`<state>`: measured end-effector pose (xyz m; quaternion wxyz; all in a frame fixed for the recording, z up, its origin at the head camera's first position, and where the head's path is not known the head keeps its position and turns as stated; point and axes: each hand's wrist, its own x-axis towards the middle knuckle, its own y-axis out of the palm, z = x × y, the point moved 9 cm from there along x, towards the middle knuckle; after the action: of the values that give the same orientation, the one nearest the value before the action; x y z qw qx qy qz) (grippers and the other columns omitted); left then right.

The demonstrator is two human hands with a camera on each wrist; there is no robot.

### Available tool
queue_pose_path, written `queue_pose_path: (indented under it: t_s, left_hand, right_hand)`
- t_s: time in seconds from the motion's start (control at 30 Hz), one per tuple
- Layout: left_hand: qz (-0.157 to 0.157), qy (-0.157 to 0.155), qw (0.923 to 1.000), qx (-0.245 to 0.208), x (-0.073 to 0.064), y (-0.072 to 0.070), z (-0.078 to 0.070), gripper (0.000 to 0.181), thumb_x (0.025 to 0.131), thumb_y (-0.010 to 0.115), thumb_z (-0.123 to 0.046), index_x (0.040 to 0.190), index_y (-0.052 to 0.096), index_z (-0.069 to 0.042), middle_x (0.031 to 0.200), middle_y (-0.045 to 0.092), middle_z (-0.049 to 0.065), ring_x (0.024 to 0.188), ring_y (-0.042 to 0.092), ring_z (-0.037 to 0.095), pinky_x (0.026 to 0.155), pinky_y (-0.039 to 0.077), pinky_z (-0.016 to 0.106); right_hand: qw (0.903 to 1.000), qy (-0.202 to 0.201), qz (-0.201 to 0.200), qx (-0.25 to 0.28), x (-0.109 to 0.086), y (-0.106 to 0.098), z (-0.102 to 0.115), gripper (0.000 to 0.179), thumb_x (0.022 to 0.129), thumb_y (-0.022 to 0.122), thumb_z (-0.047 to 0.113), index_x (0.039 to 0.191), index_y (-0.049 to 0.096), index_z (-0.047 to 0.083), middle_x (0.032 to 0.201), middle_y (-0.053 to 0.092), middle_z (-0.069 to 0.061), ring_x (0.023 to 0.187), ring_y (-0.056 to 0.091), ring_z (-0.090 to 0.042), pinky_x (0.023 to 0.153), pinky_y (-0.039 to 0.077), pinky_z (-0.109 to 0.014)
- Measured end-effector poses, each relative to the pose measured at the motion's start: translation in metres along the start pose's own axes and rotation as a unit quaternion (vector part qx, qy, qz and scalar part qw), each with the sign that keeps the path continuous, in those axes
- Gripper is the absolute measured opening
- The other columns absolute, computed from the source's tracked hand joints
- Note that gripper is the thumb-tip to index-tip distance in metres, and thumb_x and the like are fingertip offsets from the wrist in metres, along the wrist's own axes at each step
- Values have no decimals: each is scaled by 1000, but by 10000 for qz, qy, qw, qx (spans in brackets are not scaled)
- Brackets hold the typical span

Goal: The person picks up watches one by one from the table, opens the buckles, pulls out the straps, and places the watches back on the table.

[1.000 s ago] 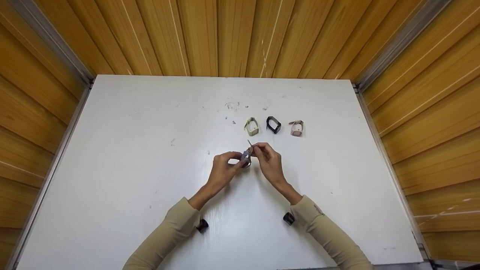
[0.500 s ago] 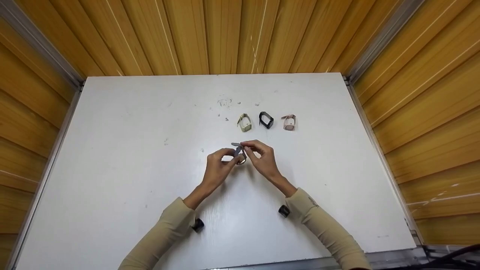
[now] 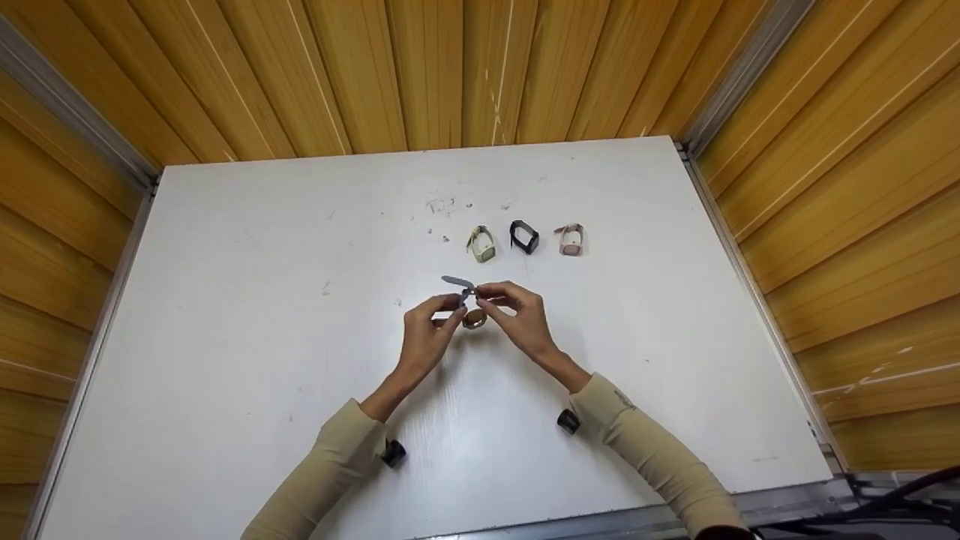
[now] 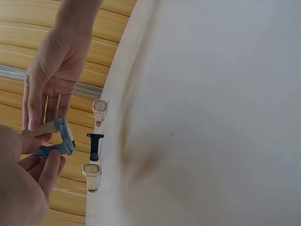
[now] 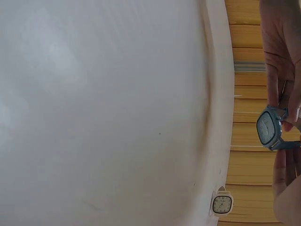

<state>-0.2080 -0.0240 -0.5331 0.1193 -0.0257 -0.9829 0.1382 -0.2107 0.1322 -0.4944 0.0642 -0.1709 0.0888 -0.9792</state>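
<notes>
Between both hands, above the white table, is a blue-grey wristwatch point(image 3: 475, 319) with its strap unfastened. My left hand point(image 3: 427, 337) pinches one strap piece between thumb and fingers. The other strap piece is pinched by my right hand point(image 3: 523, 321), and a free strap end point(image 3: 457, 282) sticks out to the upper left. In the right wrist view the squarish face of the blue watch point(image 5: 269, 128) shows. From the left wrist, the watch case point(image 4: 67, 136) is seen edge-on; fingers partly hide the strap.
Beyond the hands, a pale yellow watch point(image 3: 482, 245), a black watch point(image 3: 524, 237) and a pink watch point(image 3: 571, 240) stand in a row on the white table point(image 3: 262, 337). Wood-grain panels point(image 3: 420, 75) enclose the back and sides. Dark cables point(image 3: 892, 502) lie at lower right.
The strap end has swung from pointing up to pointing left, and the watch case has turned between the hands. The whole scene shifts slightly left as the head view moves.
</notes>
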Motion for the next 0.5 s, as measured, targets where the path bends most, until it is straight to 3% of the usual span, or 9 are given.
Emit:
queue_pose_path:
  t_s: [0.23, 0.5]
  left_hand:
    - [-65, 168, 9997, 161, 4, -3, -4, 28, 94, 72, -5, 122, 72, -3, 108, 76, 12, 95, 74, 25, 73, 63, 26]
    - [-187, 55, 9997, -177, 13, -6, -6, 27, 97, 72, -19, 121, 73, -7, 105, 76, 9, 96, 69, 19, 73, 55, 21]
  right_hand:
    - [9987, 6, -311, 400, 0, -1, -3, 19, 88, 71, -11, 107, 70, -13, 107, 72, -29, 95, 74, -14, 84, 62, -27]
    - [9974, 119, -377, 595, 3, 2, -3, 18, 88, 71, -12, 106, 71, -14, 106, 72, -31, 95, 72, -7, 85, 62, -25]
